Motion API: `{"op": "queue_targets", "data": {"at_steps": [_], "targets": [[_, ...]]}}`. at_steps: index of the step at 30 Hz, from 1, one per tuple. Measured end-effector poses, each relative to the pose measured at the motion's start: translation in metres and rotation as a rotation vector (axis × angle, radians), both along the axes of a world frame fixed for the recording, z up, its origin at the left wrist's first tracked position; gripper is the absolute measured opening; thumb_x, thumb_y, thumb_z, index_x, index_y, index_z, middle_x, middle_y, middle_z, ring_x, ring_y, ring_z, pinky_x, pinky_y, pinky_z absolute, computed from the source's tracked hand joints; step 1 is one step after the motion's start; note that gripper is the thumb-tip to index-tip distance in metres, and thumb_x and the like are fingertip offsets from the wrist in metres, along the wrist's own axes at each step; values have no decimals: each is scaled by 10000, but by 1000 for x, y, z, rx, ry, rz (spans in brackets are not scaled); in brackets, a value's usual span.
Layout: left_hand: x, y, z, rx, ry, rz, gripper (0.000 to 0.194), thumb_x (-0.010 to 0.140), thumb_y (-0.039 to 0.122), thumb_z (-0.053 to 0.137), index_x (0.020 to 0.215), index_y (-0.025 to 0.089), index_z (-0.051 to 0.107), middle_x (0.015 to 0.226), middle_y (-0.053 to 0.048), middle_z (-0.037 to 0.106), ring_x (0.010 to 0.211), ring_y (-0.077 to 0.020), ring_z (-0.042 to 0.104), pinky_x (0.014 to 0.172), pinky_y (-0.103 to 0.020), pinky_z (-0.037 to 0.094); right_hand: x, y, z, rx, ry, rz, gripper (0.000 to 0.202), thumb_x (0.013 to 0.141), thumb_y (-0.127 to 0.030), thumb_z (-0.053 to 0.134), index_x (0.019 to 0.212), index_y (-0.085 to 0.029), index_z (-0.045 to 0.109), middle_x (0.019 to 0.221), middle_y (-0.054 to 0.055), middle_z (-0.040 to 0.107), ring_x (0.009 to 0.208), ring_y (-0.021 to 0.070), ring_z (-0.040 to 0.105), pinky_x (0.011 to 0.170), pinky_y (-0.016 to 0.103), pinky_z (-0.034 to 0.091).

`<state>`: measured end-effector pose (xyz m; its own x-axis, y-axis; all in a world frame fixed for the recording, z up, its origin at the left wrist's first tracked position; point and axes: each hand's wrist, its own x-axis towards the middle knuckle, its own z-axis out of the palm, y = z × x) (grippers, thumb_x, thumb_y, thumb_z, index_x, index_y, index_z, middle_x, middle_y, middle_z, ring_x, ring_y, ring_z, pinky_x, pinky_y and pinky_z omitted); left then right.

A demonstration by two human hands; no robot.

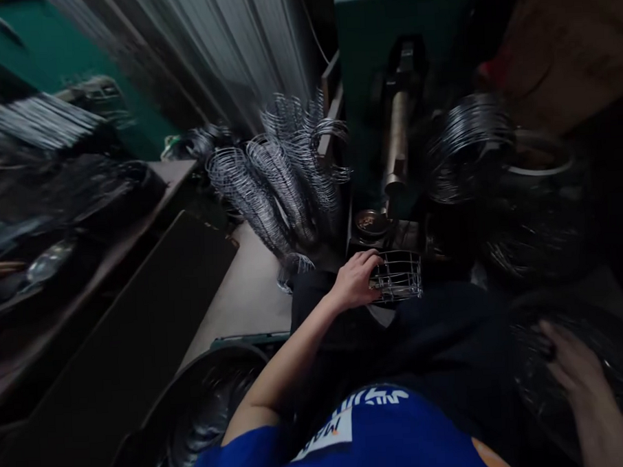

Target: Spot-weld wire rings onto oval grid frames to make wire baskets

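Note:
My left hand point(355, 281) is closed on the left end of a small cage of thin metal wire point(400, 274), with its thumb below and fingers over the top. The cage is held above my lap, just in front of a machine's lower post with a round, cup-like top point(371, 222). Out to the right, my right hand point(578, 361) is over a container lined with dark plastic point(536, 403). Its fingers are somewhat blurred but look stretched and apart, and I see nothing held in them.
Ahead stands a green machine with a metal arm point(397, 137). Stacks of bent wire pieces point(273, 187) lean left of it; a bundle of wire rings point(473, 144) sits right. A tub with wire parts point(206, 410) is at lower left. Another person's hand point(3, 269) shows at far left.

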<state>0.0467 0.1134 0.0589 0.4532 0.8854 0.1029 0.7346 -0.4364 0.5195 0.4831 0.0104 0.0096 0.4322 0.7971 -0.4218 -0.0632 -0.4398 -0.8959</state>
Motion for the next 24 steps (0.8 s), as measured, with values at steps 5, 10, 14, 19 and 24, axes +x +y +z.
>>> {"op": "queue_targets", "data": {"at_steps": [5, 10, 14, 19, 24], "targets": [[-1, 11, 1, 20, -21, 22, 572, 699, 237, 782, 1230, 194, 573, 1484, -117, 517, 1325, -277, 513, 1097, -421, 485, -90, 75, 36, 1, 225, 185, 572, 447, -492, 979, 773, -214, 601, 588, -43, 551, 378, 20, 352, 321, 139, 233], [-11, 15, -1, 44, -46, 43, 549, 715, 231, 783, 1233, 201, 603, 1510, -126, 493, 1362, -290, 499, 1132, -455, 461, -161, 111, 59, 22, 319, 557, 504, 614, -497, 891, 914, -184, 636, 645, -13, 647, 426, 60, 482, 365, 140, 333], [-21, 19, -8, 89, -72, 46, 554, 726, 251, 779, 1249, 192, 603, 1503, -131, 499, 1364, -281, 501, 1155, -450, 437, -175, 119, 71, 107, 269, 855, 465, 795, -530, 780, 1085, -170, 729, 965, 95, 753, 807, 185, 724, 718, 280, 590], [-19, 25, -5, 89, -76, 10, 543, 724, 220, 762, 1243, 195, 608, 1495, -116, 505, 1350, -268, 501, 1140, -419, 451, -194, 132, 78, 503, -383, 1091, 214, 982, -364, 611, 1022, -213, 756, 986, 51, 743, 941, 201, 690, 894, 344, 540], [-12, 31, -1, 71, -105, 20, 537, 699, 213, 756, 1217, 197, 617, 1472, -109, 527, 1311, -271, 518, 1095, -413, 484, -206, 136, 65, 778, -894, 1187, 231, 1012, -215, 517, 1138, -197, 710, 993, 101, 714, 953, 246, 624, 852, 403, 567]]}}
